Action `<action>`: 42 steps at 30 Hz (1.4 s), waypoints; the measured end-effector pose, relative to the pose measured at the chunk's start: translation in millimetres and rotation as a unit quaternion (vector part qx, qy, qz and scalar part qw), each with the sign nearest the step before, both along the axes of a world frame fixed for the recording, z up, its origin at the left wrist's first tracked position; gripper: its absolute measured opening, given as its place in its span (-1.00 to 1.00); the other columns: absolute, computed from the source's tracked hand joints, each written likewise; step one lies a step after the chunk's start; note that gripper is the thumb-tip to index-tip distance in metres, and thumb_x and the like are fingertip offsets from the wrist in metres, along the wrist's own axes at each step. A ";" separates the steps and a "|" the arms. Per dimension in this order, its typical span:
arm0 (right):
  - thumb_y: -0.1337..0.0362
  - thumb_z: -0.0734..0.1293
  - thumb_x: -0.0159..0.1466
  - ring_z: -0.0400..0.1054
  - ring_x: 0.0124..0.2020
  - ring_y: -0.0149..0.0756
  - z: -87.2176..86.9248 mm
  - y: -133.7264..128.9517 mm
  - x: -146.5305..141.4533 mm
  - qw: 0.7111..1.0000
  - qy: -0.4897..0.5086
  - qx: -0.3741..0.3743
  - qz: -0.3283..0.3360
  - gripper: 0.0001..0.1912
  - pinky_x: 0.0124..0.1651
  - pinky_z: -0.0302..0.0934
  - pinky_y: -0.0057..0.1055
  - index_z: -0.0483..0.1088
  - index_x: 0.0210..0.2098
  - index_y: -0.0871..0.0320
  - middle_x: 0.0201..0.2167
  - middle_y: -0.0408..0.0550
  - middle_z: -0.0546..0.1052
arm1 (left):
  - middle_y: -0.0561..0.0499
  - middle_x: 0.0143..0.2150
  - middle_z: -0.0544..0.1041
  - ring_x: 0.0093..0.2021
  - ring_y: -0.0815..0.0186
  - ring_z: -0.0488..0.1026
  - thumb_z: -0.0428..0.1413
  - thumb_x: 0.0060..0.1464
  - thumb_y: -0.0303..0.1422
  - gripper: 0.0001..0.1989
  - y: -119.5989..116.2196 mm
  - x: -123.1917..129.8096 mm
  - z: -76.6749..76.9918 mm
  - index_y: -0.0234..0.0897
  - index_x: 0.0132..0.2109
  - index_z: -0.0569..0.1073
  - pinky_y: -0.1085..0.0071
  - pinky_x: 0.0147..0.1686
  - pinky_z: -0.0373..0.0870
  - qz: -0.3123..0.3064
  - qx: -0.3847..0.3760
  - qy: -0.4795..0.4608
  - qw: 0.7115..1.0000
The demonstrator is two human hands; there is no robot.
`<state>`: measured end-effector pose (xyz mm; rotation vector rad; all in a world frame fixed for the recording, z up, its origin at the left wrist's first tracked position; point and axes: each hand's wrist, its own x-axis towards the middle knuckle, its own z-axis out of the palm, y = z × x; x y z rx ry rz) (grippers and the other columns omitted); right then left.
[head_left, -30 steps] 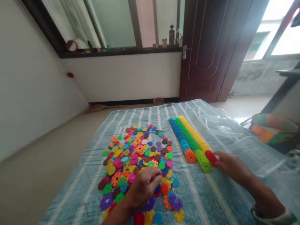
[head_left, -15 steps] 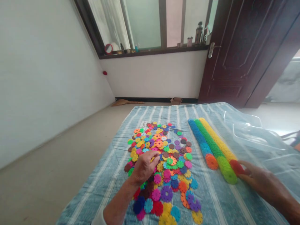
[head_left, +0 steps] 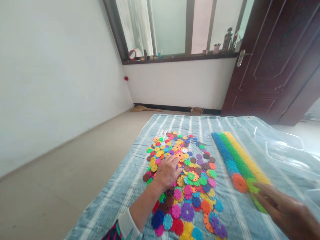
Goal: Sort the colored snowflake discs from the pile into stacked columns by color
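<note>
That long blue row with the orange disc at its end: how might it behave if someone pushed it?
The blue row would probably come apart rather than move as one bar, since it looks made of many overlapping pieces. Pushed to the right, it would likely nudge the green row, which lies close alongside.

From the person's head, the camera looks forward and down over the striped cloth (head_left: pixel 107 200), and the coloured discs (head_left: pixel 188 190) are quite near, in the lower middle of the frame. It faces the window (head_left: pixel 168 26) at the top and the door (head_left: pixel 272 66) at upper right, both farther away.
</note>
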<state>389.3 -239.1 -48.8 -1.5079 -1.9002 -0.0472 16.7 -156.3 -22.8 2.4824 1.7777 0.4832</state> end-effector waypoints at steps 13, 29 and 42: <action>0.26 0.17 0.40 0.48 -0.47 -0.34 -26.7 21.9 -103.8 0.980 -0.009 0.080 0.181 -0.78 -0.42 0.34 -0.50 0.45 -0.18 0.10 -0.43 -0.09 0.54 | -0.04 0.32 0.32 0.34 -0.02 0.12 -0.01 0.24 -0.08 -0.51 -14.3 16.9 1.2 -0.09 0.25 0.30 -0.13 0.25 0.09 -0.092 -0.095 0.042 0.990; 0.22 0.18 0.40 0.43 -0.46 -0.38 -34.3 23.9 -103.0 0.981 0.088 0.002 0.171 -0.80 -0.40 0.31 -0.54 0.41 -0.24 0.08 -0.44 -0.12 0.49 | -0.20 0.17 0.46 0.21 0.10 0.35 0.10 0.18 -0.27 -0.68 6.8 24.6 -1.7 -0.29 0.05 0.46 0.11 0.22 0.27 -0.079 -0.003 -0.017 0.997; 0.25 0.20 0.39 0.44 -0.47 -0.39 -30.5 24.1 -103.6 0.979 0.101 0.001 0.178 -0.84 -0.41 0.31 -0.55 0.41 -0.20 0.07 -0.44 -0.14 0.49 | -0.10 0.04 0.55 0.11 0.15 0.43 -0.01 0.27 -0.19 -0.73 17.1 31.5 7.5 -0.21 -0.10 0.50 0.08 0.22 0.20 -0.092 -0.058 0.005 0.994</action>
